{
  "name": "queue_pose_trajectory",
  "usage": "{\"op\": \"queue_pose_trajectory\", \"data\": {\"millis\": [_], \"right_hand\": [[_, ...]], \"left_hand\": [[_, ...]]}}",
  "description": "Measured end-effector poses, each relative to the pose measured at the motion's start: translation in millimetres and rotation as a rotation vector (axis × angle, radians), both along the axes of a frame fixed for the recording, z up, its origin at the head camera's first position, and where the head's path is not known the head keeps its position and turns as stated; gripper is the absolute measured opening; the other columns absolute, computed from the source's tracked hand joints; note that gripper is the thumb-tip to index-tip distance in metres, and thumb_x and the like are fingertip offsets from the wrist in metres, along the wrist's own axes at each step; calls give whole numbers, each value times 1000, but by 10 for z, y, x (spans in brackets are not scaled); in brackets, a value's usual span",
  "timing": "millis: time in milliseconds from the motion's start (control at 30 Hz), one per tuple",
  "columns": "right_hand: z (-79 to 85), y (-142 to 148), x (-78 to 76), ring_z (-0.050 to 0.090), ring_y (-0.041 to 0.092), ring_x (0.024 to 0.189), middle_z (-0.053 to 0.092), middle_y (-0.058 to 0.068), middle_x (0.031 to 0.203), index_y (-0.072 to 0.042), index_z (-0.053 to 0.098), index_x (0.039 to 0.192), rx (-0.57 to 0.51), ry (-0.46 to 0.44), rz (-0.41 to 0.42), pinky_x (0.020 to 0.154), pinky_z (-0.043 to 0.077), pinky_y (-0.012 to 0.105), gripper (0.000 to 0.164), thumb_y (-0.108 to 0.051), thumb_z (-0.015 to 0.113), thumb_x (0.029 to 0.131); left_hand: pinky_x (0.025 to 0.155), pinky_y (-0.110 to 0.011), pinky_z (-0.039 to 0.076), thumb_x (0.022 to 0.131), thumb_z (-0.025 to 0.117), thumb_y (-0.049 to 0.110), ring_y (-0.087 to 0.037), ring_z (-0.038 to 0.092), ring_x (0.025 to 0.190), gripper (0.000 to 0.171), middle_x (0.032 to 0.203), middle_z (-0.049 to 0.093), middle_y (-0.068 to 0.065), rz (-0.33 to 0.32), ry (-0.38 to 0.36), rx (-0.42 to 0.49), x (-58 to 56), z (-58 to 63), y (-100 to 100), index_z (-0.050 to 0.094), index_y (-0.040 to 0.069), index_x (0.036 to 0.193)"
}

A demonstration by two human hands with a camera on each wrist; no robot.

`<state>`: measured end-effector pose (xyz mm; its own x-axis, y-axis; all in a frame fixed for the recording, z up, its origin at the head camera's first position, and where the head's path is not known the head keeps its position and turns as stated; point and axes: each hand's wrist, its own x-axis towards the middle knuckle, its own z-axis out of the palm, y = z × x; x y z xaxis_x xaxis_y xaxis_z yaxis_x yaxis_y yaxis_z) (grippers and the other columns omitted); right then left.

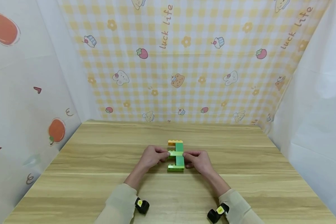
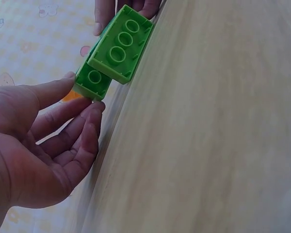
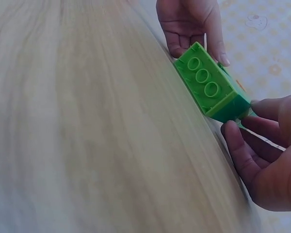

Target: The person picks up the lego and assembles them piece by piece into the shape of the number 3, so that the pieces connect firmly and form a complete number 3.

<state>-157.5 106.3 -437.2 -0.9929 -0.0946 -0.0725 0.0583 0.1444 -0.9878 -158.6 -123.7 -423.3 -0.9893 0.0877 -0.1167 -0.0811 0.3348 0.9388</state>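
Observation:
A structure of toy building bricks stands on its side between the hands. An orange brick (image 1: pixel 175 142) forms its far arm, a light green brick (image 1: pixel 175 153) the middle one, and another light green brick (image 1: pixel 175 168) the near one. Darker green bricks (image 1: pixel 179 147) join the three along the right. My left hand (image 1: pixel 151 158) pinches the left end of the middle brick between thumb and fingers. At the other end, my right hand (image 1: pixel 200 161) pinches it where it meets the darker green. In the right wrist view the near brick's hollow underside (image 3: pixel 203 77) shows round tubes.
A wood-grain table (image 1: pixel 100 186) lies under the hands. Behind it hangs a yellow checked cloth (image 1: pixel 162 65), with white cloth walls (image 1: pixel 25 77) at both sides. Each sleeve has a small black camera (image 1: pixel 142 206) strapped near the wrist.

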Motion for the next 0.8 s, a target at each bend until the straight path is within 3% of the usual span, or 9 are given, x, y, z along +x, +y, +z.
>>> {"op": "queue_pose_trajectory", "data": {"millis": [267, 800], "right_hand": [[-6, -8, -4, 73, 14, 74, 80, 18, 97, 7, 79, 111, 30, 2, 2, 61, 60, 27, 20, -7, 73, 97], [-3, -18, -3, 70, 14, 67, 79, 16, 86, 8, 78, 110, 70, 12, 17, 54, 55, 25, 20, -7, 73, 98]], "left_hand": [[63, -28, 55, 94, 81, 18, -16, 64, 71, 15, 78, 72, -6, 7, 10, -32, 26, 22, 12, 83, 4, 98], [62, -25, 52, 94, 80, 18, -14, 62, 68, 13, 74, 71, -6, 8, 25, -100, 21, 28, 30, 83, 5, 95]]}}
